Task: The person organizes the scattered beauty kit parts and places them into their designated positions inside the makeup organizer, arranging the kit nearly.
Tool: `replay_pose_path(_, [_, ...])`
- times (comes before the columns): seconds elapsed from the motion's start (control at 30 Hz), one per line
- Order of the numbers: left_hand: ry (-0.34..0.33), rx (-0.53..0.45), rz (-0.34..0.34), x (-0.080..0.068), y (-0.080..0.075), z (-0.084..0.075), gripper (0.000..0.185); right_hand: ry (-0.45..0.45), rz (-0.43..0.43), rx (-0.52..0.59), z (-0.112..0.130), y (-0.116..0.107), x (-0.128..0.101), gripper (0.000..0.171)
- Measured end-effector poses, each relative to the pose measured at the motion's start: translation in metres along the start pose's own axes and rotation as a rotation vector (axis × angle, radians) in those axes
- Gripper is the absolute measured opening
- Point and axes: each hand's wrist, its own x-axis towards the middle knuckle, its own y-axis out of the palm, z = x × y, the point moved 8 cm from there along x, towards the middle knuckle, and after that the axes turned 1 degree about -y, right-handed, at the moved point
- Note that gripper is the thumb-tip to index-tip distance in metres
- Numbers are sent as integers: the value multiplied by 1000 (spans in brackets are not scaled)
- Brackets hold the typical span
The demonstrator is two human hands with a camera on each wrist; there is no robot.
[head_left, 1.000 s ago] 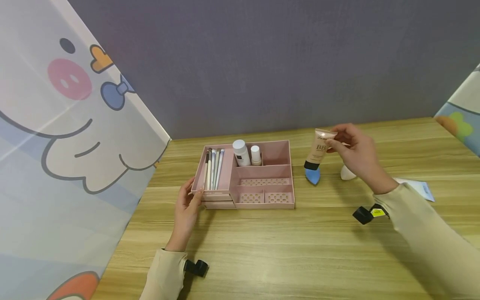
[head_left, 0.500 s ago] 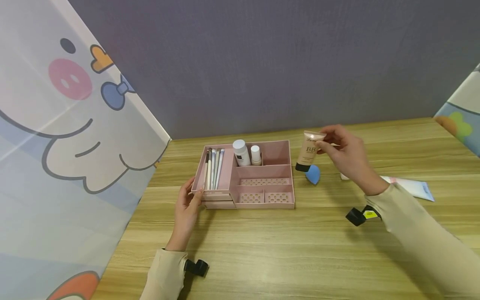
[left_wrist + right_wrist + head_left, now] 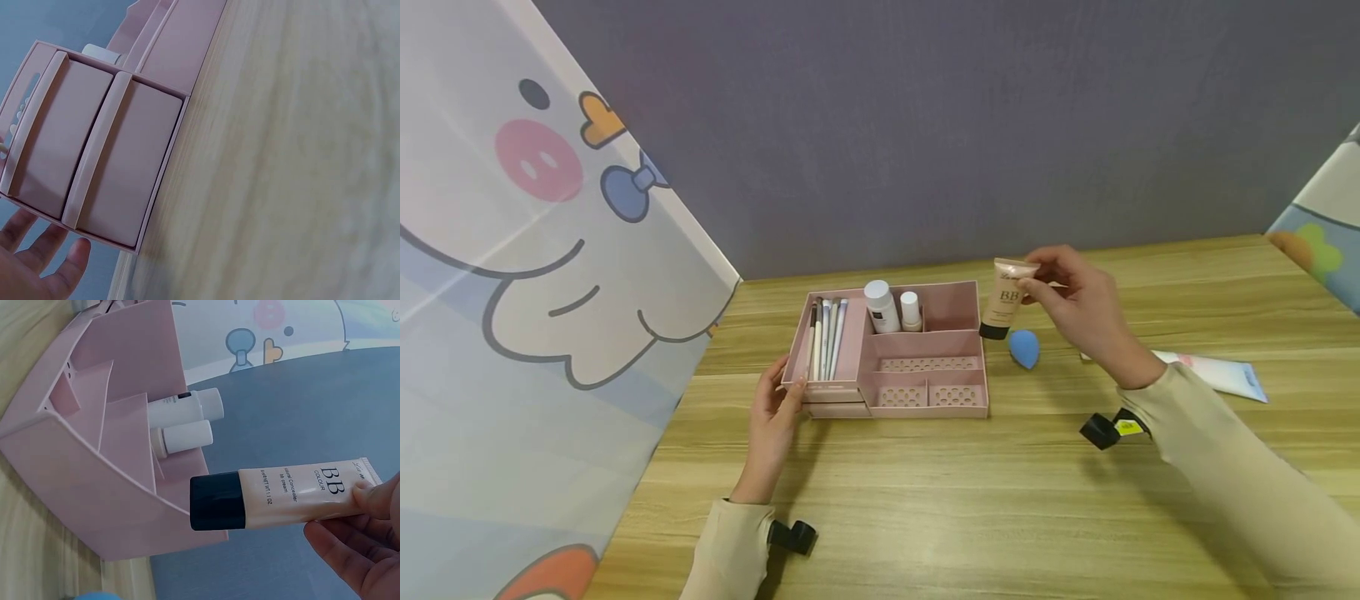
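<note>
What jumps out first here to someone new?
The right hand holds a beige tube by its crimped end, black cap down, just off the right edge of a pink organiser mid-table. The left hand rests against the organiser's front left corner, by the brushes. A blue sponge lies on the table right of the organiser.

Both arms wear long beige sleeves (image 3: pixel 1225 450), each with a small black camera (image 3: pixel 793 535) strapped at the wrist.
</note>
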Motion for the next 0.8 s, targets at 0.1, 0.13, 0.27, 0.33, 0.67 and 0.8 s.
replay_pose_path(0.1, [-5, -1, 2, 0, 0, 0, 45, -7, -4, 10, 2, 1, 2, 23])
replay_pose_path(0.13, [-6, -1, 1, 0, 0, 0, 45, -9, -6, 12, 3, 2, 2, 23])
replay_pose_path(0.27, [-4, -1, -4, -1, 0, -1, 45, -7, -1, 25, 3, 5, 4, 22])
replay_pose_path(0.33, [5, -1, -9, 0, 0, -1, 45, 9, 0, 34, 2, 7, 4, 22])
replay_pose_path(0.67, [11, 1, -14, -1, -1, -2, 45, 8, -15, 92, 3, 17, 7, 22])
replay_pose_path(0.8, [2, 0, -18, -1, 0, -2, 44, -1, -21, 108, 0, 22, 9, 22])
